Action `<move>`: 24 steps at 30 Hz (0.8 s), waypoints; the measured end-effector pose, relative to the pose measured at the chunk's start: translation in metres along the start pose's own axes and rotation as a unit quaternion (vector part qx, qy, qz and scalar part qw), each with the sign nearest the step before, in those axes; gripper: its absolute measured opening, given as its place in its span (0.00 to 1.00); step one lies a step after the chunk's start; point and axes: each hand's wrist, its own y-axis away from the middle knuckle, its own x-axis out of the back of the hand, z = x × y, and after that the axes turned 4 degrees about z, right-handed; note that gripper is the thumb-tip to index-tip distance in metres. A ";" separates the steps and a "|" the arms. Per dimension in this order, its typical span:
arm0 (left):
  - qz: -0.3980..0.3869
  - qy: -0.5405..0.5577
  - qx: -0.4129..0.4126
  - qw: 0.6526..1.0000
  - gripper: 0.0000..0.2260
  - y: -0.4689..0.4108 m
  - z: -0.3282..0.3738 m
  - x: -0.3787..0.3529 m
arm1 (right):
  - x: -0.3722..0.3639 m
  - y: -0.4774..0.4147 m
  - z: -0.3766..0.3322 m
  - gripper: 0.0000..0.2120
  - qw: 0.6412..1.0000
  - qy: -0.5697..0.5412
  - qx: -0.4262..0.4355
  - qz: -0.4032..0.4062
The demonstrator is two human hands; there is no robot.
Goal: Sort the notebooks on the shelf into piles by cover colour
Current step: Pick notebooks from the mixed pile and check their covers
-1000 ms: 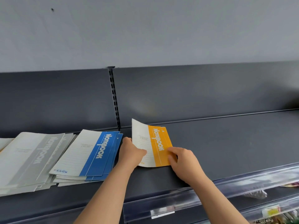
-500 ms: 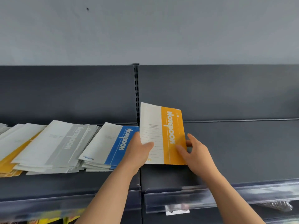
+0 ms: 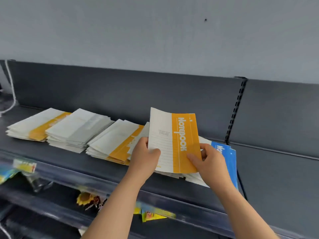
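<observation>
Both hands hold one orange notebook [image 3: 174, 140] lifted above the dark shelf [image 3: 65, 161], its cover turned to the camera and the white word on the orange band running from top to bottom. The left hand [image 3: 144, 157] grips the lower left edge, with the thumb curled over the lined white part of the cover. The right hand [image 3: 208, 163] pinches the lower right edge, thumb on the orange band and the other fingers behind. The shelf carries several piles. Directly below and behind the grip lies a pale pile [image 3: 195, 179] whose colour band is hidden. Just to the right of the right hand lies the blue pile [image 3: 227, 156]. To the left of the left hand comes first an orange pile [image 3: 117, 144], then a grey pile [image 3: 77, 130], and farthest away a second orange pile [image 3: 34, 126]. On the lower shelf [image 3: 51, 209], under the forearms, are blurred colourful packets [image 3: 153, 215].
</observation>
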 end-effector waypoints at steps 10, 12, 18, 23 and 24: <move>0.073 -0.066 -0.030 0.995 0.12 -0.043 -0.045 0.201 | -0.170 0.017 -0.127 0.19 0.996 -0.011 0.060 -0.070; 0.091 -0.070 -0.032 0.993 0.12 -0.053 -0.054 0.229 | -0.197 0.020 -0.144 0.18 0.994 -0.011 0.069 -0.080; 0.139 -0.084 -0.023 0.986 0.12 -0.087 -0.082 0.288 | -0.263 0.011 -0.183 0.17 0.990 0.003 0.082 -0.111; 0.170 -0.113 -0.024 0.979 0.12 -0.120 -0.095 0.319 | -0.308 -0.013 -0.209 0.17 0.985 0.052 0.106 -0.122; 0.175 -0.117 -0.026 0.977 0.12 -0.128 -0.097 0.327 | -0.319 -0.019 -0.215 0.17 0.984 0.063 0.112 -0.123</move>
